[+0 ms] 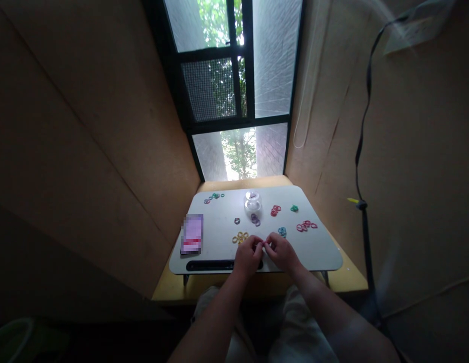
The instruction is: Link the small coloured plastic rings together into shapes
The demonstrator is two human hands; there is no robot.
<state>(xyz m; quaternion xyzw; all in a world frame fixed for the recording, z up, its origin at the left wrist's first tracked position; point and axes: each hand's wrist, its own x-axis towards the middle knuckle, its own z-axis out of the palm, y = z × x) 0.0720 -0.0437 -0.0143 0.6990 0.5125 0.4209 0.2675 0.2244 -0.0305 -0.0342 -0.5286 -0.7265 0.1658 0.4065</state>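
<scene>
My left hand [250, 252] and my right hand [280, 250] meet fingertip to fingertip over the front of the white lap table [215, 222]. Both are closed in a pinch on a small pink band [263, 243], mostly covered by the fingers. Just beyond my left hand lie several yellow bands [240, 237], partly hidden by it. Behind my right hand is a little heap of teal bands [282, 231]. Purple bands [256, 220] rest in front of a clear round jar [253, 203], with a dark band [237, 221] to their left.
Red bands [275, 210], green bands [294, 207] and pink-red bands [307, 226] lie on the right. Mixed green and grey bands [214, 197] are at the back left. A phone [192, 234] lies at the left, above a black slot [209, 265]. A window [238, 151] stands behind.
</scene>
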